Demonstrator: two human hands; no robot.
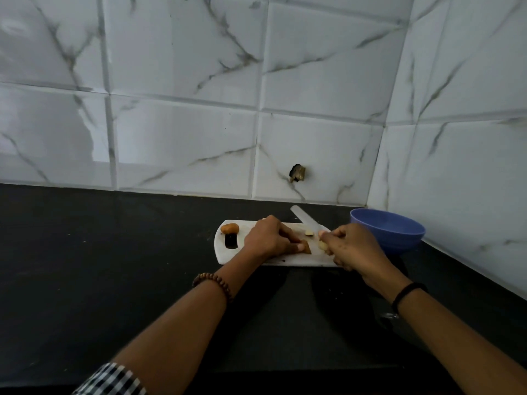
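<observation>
A white cutting board (285,259) lies on the black counter. My left hand (271,238) holds down a brownish piece of food (305,248) on the board, fingers curled over it. My right hand (353,246) grips a knife whose pale blade (306,219) points up and away to the left. A small cut piece (308,232) lies between the hands, and another pale bit (322,246) sits by my right fingers. An orange-brown chunk (229,228) rests at the board's left end, above its handle slot.
A blue bowl (393,232) stands just right of the board, near the corner of the marble-tiled walls. The black counter (114,266) stretches left and toward me. A dark hole (298,173) marks the back wall tile.
</observation>
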